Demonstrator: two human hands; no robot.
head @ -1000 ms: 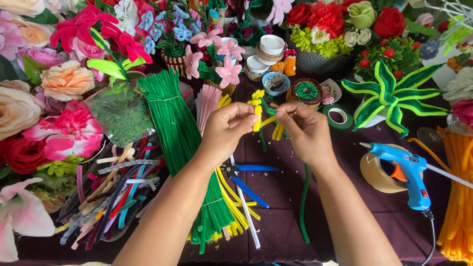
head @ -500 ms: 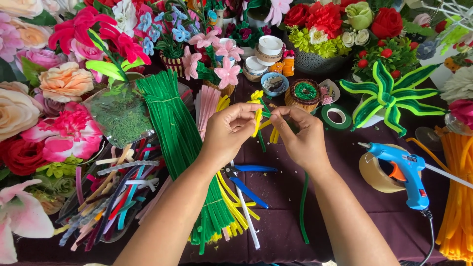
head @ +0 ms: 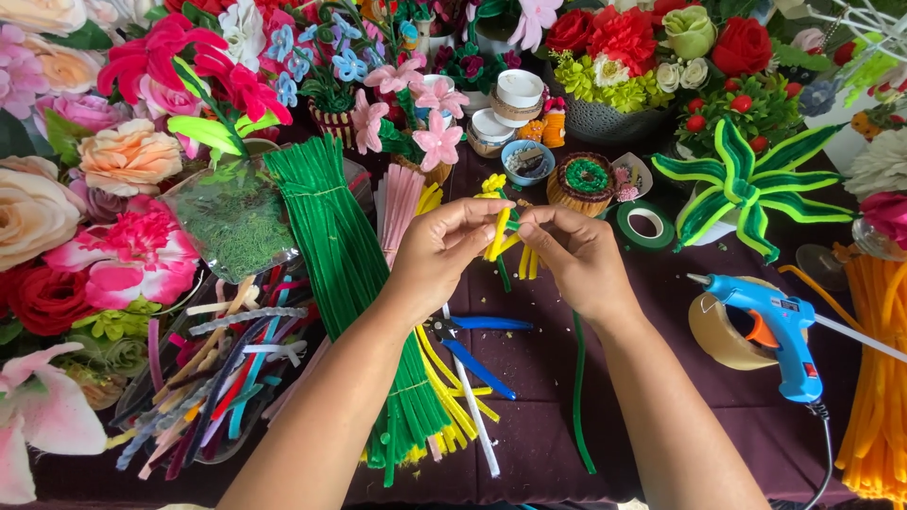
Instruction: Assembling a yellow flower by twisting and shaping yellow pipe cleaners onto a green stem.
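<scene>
My left hand [head: 444,250] and my right hand [head: 574,257] meet over the middle of the dark purple table [head: 661,378]. Both pinch a small yellow pipe-cleaner flower [head: 497,219] between thumb and fingers. Its yellow loops stick up above my fingers, and short yellow ends hang below them. A green stem [head: 578,397] trails down from under my right hand toward the table's near edge. Blue-handled pliers [head: 477,349] lie just under my left wrist.
A thick bundle of green pipe cleaners [head: 354,283] lies left of my hands, over yellow ones [head: 449,397]. A blue glue gun [head: 779,331] rests on a tape roll [head: 718,331] at right. Orange pipe cleaners [head: 874,378], green floral tape [head: 646,225] and many artificial flowers surround the table.
Both hands have stayed together on the yellow flower, with the fingers shifting slightly as they work it. The flower sits a little lower between the fingers.
</scene>
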